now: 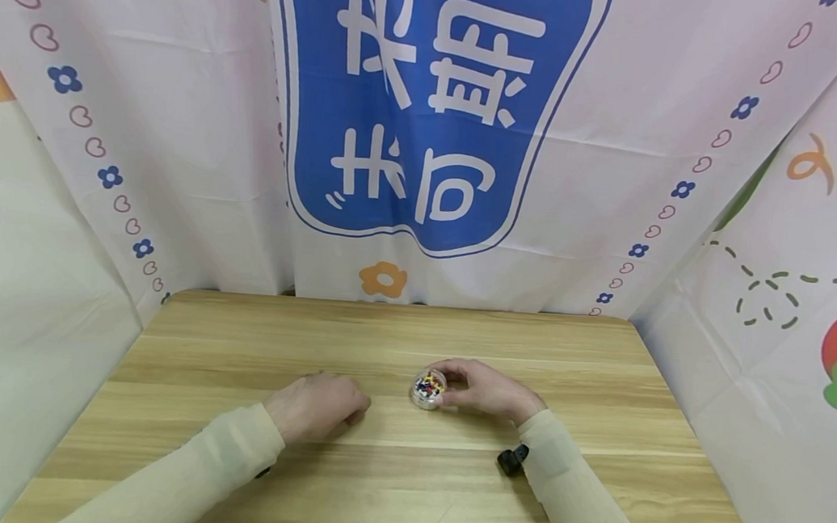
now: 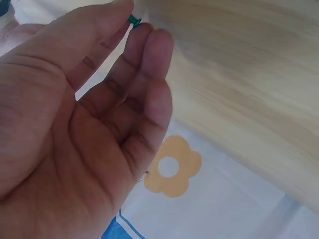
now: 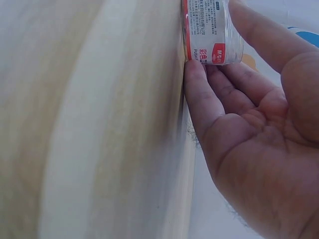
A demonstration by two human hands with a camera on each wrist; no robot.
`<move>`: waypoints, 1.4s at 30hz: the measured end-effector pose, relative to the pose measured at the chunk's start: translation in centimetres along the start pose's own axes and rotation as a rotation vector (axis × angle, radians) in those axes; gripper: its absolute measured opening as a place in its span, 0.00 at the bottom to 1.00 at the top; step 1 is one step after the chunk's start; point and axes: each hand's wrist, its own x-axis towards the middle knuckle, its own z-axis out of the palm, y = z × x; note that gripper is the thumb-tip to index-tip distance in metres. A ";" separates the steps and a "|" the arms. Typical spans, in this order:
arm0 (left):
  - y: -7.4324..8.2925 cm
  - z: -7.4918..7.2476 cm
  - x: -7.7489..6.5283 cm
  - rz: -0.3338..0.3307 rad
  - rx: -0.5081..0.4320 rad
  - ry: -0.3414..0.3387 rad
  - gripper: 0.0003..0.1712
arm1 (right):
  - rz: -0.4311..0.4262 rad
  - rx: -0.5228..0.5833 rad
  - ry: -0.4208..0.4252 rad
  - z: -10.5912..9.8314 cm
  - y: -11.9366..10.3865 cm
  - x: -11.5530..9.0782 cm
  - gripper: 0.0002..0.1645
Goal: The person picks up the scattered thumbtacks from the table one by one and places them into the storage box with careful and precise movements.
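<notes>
A small clear round tub (image 1: 427,390) of multicoloured push pins stands on the wooden table. My right hand (image 1: 486,389) grips its side with thumb and fingers. The right wrist view shows the printed white and red label (image 3: 207,35) around the tub, with fingertips touching its wall. To the left of the tub, my left hand (image 1: 321,407) is low over the table. Between its thumb and fingertip it pinches a green push pin (image 2: 134,21), seen in the left wrist view. In the head view that pin is hidden by the hand.
The wood-grain table (image 1: 388,486) reaches back to a white printed curtain (image 1: 209,231) with a blue panel (image 1: 407,212). More printed cloth (image 1: 755,350) hangs along the right side. A black wrist device (image 1: 512,460) sits at the right sleeve.
</notes>
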 end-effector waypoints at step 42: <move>3.2 2.2 8.8 0.007 -0.162 0.339 0.03 | -0.023 0.011 -0.013 -0.2 0.1 0.1 0.37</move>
